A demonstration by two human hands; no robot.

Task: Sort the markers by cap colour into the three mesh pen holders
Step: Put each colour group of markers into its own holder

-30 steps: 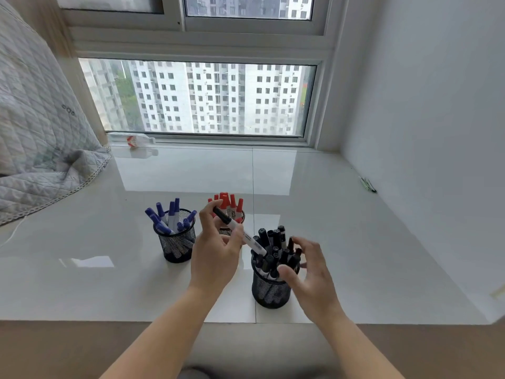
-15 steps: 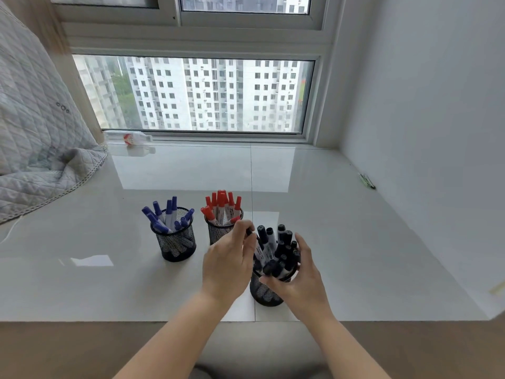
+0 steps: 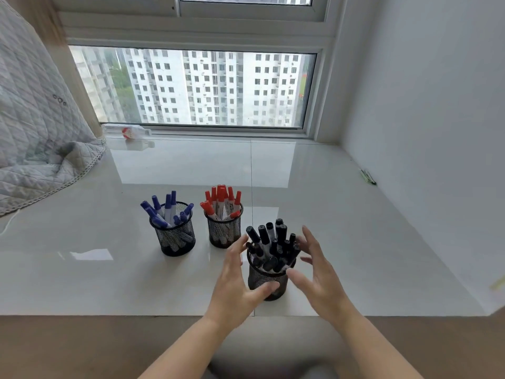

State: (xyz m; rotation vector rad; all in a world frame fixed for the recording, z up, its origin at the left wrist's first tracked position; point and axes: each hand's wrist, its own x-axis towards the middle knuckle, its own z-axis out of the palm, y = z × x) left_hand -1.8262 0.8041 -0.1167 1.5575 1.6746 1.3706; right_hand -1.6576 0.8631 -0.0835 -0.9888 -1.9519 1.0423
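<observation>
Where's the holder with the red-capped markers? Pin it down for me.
In the head view, the red-marker holder stands mid-counter, between the blue-marker holder on its left and the black-marker holder, nearer the person on its right.

text: none legible | red-capped markers (image 3: 222,199): dark print on barrels, too small to read

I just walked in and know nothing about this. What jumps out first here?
Three black mesh pen holders stand on the glossy white tiled ledge: blue-capped markers at the left, red-capped markers in the middle, black-capped markers nearest. Both open hands, the left hand and the right hand, flank the black-marker holder. Behind, a wide window shows white apartment towers.
</observation>
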